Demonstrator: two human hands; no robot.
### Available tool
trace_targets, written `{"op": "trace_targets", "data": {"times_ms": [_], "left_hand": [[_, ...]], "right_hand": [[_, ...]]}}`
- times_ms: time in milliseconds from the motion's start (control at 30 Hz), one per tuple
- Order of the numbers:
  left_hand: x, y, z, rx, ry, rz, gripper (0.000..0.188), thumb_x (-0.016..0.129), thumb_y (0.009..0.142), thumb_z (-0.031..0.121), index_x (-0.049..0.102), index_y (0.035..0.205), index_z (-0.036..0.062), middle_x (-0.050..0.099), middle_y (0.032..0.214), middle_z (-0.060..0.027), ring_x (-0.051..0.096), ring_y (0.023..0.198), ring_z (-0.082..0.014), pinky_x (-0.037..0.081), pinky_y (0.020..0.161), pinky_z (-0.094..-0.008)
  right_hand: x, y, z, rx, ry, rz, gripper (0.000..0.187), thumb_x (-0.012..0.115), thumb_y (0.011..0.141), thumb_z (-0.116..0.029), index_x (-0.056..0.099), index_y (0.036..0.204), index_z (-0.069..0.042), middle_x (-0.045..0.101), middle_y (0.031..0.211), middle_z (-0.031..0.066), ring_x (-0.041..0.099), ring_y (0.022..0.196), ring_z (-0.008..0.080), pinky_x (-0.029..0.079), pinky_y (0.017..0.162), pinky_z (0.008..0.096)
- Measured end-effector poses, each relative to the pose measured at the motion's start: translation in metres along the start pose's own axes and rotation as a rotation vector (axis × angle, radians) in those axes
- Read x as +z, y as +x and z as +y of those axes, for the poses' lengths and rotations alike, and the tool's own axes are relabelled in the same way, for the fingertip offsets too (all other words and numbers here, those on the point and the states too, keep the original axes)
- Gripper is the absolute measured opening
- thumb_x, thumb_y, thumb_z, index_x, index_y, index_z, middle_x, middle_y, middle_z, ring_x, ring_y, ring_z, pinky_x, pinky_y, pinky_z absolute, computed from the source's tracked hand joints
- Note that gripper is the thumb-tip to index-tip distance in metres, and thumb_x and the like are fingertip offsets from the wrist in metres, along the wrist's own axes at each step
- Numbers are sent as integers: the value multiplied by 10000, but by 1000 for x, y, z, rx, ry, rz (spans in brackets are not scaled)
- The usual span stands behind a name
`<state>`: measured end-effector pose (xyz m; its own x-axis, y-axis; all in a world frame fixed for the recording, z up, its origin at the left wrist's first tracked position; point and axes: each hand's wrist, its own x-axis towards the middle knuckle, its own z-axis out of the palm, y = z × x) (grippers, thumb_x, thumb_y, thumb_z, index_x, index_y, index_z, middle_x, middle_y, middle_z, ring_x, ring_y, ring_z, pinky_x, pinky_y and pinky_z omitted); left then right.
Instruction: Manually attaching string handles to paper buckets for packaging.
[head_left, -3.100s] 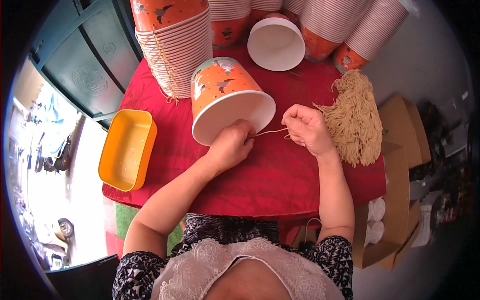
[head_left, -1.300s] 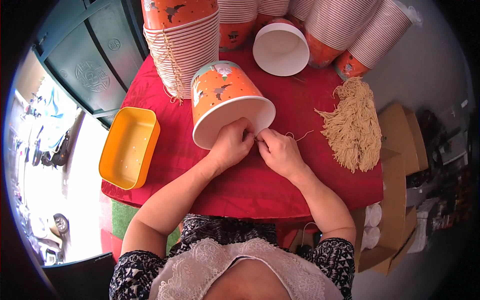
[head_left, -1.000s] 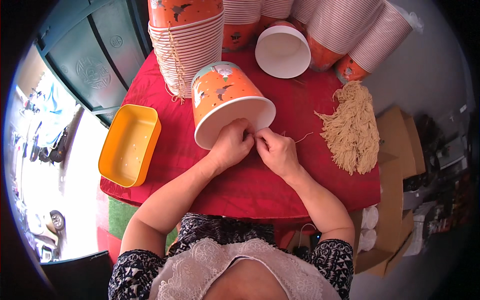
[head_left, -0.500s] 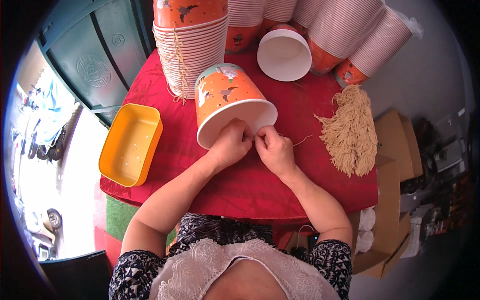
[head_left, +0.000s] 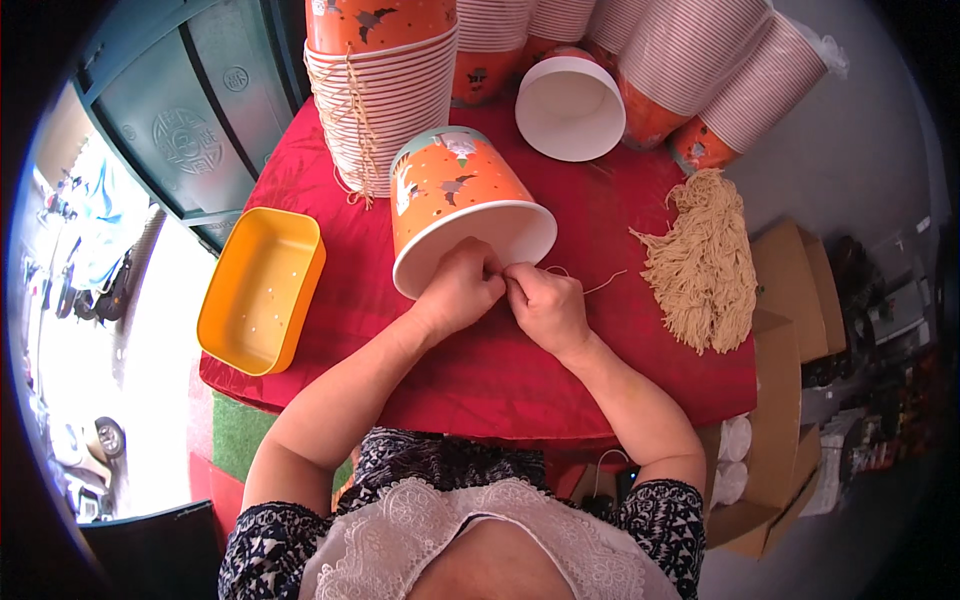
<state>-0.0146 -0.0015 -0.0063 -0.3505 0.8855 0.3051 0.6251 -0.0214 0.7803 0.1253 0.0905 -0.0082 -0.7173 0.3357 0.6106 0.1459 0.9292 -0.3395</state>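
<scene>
Bucket (head_left: 465,185) tipped mid-table, on the surface (head_left: 500,395), open end near | right hand (head_left: 552,303): grip pinched on string (head_left: 606,282); left hand (head_left: 462,292): grip inside bucket, can't tell its hold | bucket looks light, dentable, take the rim | string limp, pinch close

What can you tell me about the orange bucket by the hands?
The orange bucket looks like coated paperboard: tapered, dark bat prints, grey-green near its base, white rim and interior. It's tipped over the red tablecloth, mouth toward the person. The left hand overlaps its opening; contact is unclear.
</scene>
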Motion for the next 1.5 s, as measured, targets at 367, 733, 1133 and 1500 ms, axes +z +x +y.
{"op": "trace_targets", "data": {"times_ms": [367, 733, 1133, 1500], "left_hand": [[-9, 3, 10, -312, -293, -102, 90, 595, 790, 39, 619, 784, -47, 642, 732, -164, 617, 564, -225, 502, 523, -356], [-4, 5, 9, -209, -173, -41, 83, 629, 771, 34, 633, 785, -48, 653, 783, -180, 647, 744, -299, 512, 674, -381], [-2, 0, 3, -53, -78, -39, 86, 635, 737, 25, 630, 774, -52, 630, 845, -198, 621, 804, -336, 497, 728, -404], [2, 1, 0, 47, -26, 57, 61, 630, 716, 6, 613, 745, -44, 621, 814, -198, 607, 782, -346, 486, 713, -415]], "right_hand": [[4, -2, 4, 156, 138, -48, 65, 648, 801, -80, 659, 860, -55, 674, 761, 153, 672, 654, 321, 530, 561, 420], [-11, 8, 18, 378, 509, -297, 165, 624, 840, -131, 687, 950, -24, 683, 808, 178, 691, 755, 294, 523, 669, 380], [-11, 10, 13, 488, 504, -277, 161, 615, 822, -126, 684, 863, 14, 668, 737, 186, 679, 677, 256, 511, 628, 369], [-19, 3, 0, 398, 356, -194, 135, 637, 828, -139, 653, 853, -7, 666, 755, 181, 669, 695, 342, 517, 614, 432]]}}
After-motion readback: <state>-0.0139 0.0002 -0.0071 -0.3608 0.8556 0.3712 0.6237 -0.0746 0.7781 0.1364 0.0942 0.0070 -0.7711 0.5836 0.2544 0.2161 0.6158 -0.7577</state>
